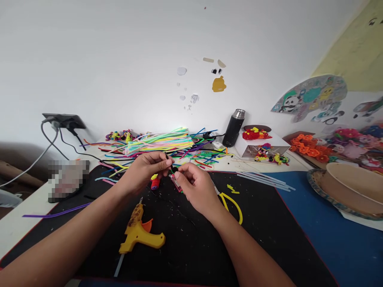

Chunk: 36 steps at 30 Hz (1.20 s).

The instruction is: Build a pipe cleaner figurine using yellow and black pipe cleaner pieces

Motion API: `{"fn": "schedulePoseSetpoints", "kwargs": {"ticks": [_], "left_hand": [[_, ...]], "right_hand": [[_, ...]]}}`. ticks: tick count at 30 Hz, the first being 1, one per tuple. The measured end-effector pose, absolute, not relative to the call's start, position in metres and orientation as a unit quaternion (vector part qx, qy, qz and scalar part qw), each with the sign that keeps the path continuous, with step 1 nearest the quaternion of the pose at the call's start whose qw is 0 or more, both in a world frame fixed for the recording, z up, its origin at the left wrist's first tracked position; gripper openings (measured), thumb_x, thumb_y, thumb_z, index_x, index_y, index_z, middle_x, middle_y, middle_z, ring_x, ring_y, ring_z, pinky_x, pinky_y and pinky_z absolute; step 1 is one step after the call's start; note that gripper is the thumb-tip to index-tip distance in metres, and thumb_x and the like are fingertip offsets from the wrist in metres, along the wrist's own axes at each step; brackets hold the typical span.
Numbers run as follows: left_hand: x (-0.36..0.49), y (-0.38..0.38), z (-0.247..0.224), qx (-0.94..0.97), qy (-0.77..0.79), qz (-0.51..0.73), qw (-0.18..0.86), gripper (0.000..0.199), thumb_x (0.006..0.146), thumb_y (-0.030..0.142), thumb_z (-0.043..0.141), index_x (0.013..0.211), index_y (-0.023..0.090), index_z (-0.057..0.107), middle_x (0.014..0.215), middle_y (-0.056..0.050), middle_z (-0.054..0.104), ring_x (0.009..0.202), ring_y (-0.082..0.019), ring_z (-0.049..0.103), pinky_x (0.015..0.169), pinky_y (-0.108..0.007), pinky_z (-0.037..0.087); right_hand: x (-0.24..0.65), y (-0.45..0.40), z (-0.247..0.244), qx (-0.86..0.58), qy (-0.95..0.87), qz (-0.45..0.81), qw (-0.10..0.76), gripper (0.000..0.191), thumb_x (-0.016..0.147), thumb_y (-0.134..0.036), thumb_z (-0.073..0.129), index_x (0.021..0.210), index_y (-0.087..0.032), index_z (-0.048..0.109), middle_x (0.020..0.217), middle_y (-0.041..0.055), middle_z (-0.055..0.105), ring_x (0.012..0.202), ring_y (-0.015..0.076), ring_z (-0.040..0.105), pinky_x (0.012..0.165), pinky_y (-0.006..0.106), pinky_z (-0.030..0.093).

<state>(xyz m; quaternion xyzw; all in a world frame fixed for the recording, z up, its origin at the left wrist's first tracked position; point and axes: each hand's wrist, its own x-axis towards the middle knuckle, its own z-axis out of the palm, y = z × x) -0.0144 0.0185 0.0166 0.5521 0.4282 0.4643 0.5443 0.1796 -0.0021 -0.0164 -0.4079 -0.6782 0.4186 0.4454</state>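
My left hand [152,167] pinches one end of a short dark pipe cleaner [172,169] between thumb and fingertips. Close by on its right, my right hand [196,187] closes its thumb and forefinger on the same piece. Fingers cover most of it. Under the hands, a small red-and-yellow fuzzy figure [155,183] rests on the black mat [191,255], and a pinkish-red item [176,183] lies partly behind my right hand. A yellow glue gun [139,233] with a stick in it lies nearer to me. Yellow-handled cutters [237,205] are partly hidden by my right hand.
A heap of coloured pipe cleaners [161,143] spreads along the wall. A black thermos [233,128] and white box [263,146] stand behind right. Clear glue sticks [266,180] cross the mat's edge. A round basket [353,187] sits far right, a power strip [64,120] left.
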Motion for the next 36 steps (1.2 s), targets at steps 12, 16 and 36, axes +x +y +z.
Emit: {"fn": "schedulePoseSetpoints", "kwargs": {"ticks": [12, 16, 36], "left_hand": [[-0.007, 0.012, 0.015, 0.547, 0.448, 0.465, 0.534, 0.04, 0.064, 0.046, 0.099, 0.085, 0.017, 0.08, 0.066, -0.001, 0.069, 0.058, -0.012, 0.06, 0.049, -0.02, 0.047], [-0.008, 0.012, 0.012, 0.552, 0.457, 0.45, 0.534, 0.04, 0.066, 0.048, 0.097, 0.086, 0.018, 0.08, 0.065, -0.001, 0.068, 0.057, -0.013, 0.059, 0.043, -0.019, 0.044], [-0.01, 0.01, 0.018, 0.604, 0.445, 0.444, 0.489, 0.033, 0.077, 0.047, 0.09, 0.076, 0.018, 0.074, 0.068, 0.0, 0.067, 0.056, -0.011, 0.055, 0.051, -0.022, 0.047]], "right_hand": [[0.18, -0.001, -0.014, -0.396, -0.596, 0.481, 0.507, 0.021, 0.097, -0.044, 0.063, 0.095, -0.023, 0.061, 0.057, -0.0078, 0.053, 0.043, 0.0115, 0.046, 0.046, 0.024, 0.035], [0.18, -0.001, -0.013, -0.397, -0.588, 0.484, 0.512, 0.02, 0.096, -0.043, 0.063, 0.094, -0.023, 0.061, 0.056, -0.0086, 0.052, 0.042, 0.0114, 0.044, 0.046, 0.025, 0.035], [0.179, -0.003, -0.014, -0.429, -0.699, 0.383, 0.425, 0.015, 0.097, -0.035, 0.061, 0.095, -0.022, 0.068, 0.064, -0.0037, 0.06, 0.057, 0.0144, 0.052, 0.055, 0.026, 0.033]]}}
